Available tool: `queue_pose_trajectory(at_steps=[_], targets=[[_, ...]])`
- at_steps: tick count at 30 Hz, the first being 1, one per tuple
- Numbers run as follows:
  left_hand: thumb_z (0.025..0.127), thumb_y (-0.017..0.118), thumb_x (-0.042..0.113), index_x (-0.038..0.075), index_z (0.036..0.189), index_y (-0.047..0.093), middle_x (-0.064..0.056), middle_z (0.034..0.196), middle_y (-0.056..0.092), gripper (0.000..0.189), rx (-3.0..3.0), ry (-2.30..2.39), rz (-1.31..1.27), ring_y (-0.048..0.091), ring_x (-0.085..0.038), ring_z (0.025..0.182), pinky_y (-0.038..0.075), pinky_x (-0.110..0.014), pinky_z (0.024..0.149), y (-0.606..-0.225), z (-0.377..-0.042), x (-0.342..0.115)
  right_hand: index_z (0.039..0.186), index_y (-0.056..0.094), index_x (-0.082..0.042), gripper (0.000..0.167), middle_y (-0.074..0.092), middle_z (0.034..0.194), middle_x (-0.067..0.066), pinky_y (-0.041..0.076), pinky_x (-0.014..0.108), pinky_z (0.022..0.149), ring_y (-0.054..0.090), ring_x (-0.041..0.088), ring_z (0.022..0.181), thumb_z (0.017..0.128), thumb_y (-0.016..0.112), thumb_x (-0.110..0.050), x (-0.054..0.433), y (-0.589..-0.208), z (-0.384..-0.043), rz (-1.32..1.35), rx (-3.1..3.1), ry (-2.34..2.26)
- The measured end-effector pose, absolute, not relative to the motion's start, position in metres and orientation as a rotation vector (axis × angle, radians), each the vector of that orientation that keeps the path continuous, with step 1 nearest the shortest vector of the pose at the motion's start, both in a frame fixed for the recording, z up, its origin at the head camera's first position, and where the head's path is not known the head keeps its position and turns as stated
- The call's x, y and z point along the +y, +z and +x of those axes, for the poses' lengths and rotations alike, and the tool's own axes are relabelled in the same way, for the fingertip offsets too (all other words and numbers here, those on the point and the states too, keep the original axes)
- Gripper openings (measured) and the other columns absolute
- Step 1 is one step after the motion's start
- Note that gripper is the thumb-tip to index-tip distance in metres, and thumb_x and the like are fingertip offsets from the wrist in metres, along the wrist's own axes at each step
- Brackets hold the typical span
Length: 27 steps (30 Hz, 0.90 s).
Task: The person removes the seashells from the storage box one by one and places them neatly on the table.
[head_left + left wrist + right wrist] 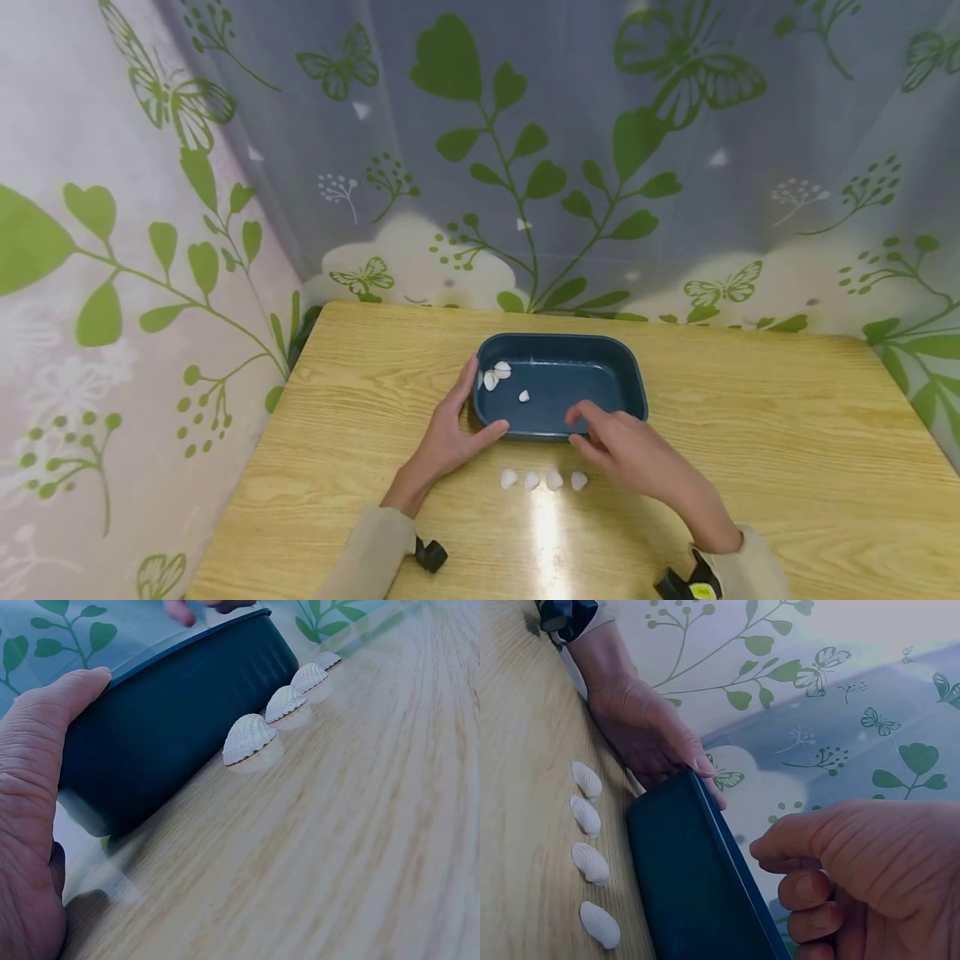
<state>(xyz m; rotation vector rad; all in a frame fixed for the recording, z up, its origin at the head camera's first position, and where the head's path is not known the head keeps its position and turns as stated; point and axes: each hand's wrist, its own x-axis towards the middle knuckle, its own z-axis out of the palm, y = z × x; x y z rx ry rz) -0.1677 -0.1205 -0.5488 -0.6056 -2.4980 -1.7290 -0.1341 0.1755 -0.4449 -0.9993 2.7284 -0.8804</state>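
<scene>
Blue tray (pixel 581 381): left hand (pixel 447 433) grips its left end. Four shells (pixel 532 481) lined up in front, three still inside. Right hand (pixel 628 448) over the near rim, can't tell if holding one.

A dark teal, straight-rimmed plastic tub (pixel 694 877) stands on a pale wood-grain table (pixel 525 810). Beside it lie 4 white ribbed seashells (pixel 591 862) in 1 row. The left hand (pixel 646 724) holds the tub's far corner; the right hand (pixel 877 874), fingers curled, hangs near its rim.
</scene>
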Motion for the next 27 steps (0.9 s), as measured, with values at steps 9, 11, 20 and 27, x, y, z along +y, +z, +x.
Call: queue_pose_trajectory(at_steps=[9, 11, 20, 27], targets=[[0.092, 0.081, 0.042, 0.027, 0.17, 0.011, -0.002, 0.176, 0.013, 0.106, -2.512, -1.733, -0.564, 0.013, -0.016, 0.16, 0.02, -0.051, 0.128, -0.547, -0.167, -0.121, 0.124, 0.063, -0.004, 0.023, 0.042, 0.058, -0.015, 0.03, 0.02, 0.045, 0.035, -0.001, 0.046, 0.104, 0.065, -0.014, 0.155, -0.451, -0.17, -1.014, 2.782, -0.773], [0.091, 0.081, 0.043, 0.027, 0.169, 0.011, 0.0, 0.175, 0.013, 0.106, -2.518, -1.729, -0.554, 0.013, -0.015, 0.16, 0.02, -0.05, 0.128, -0.548, -0.165, -0.122, 0.125, 0.062, -0.004, 0.024, 0.044, 0.058, -0.014, 0.032, 0.021, 0.046, 0.037, 0.0, 0.046, 0.104, 0.066, -0.015, 0.148, -0.454, -0.177, -1.02, 2.782, -0.748], [0.093, 0.081, 0.034, 0.022, 0.17, 0.012, -0.009, 0.175, 0.013, 0.104, -2.468, -1.759, -0.592, 0.013, -0.021, 0.16, 0.02, -0.056, 0.127, -0.552, -0.161, -0.121, 0.128, 0.062, -0.003, 0.027, 0.053, 0.07, -0.008, 0.038, 0.023, 0.051, 0.044, 0.006, 0.055, 0.105, 0.065, -0.017, 0.122, -0.468, -0.209, -1.019, 2.756, -0.665], [0.093, 0.08, 0.04, 0.023, 0.17, 0.011, -0.007, 0.176, 0.013, 0.104, -2.486, -1.738, -0.603, 0.013, -0.018, 0.16, 0.022, -0.054, 0.127, -0.549, -0.167, -0.12, 0.136, 0.062, -0.003, 0.034, 0.056, 0.071, -0.007, 0.038, 0.023, 0.051, 0.044, 0.006, 0.052, 0.104, 0.066, -0.013, 0.112, -0.47, -0.232, -1.06, 2.722, -0.644]])
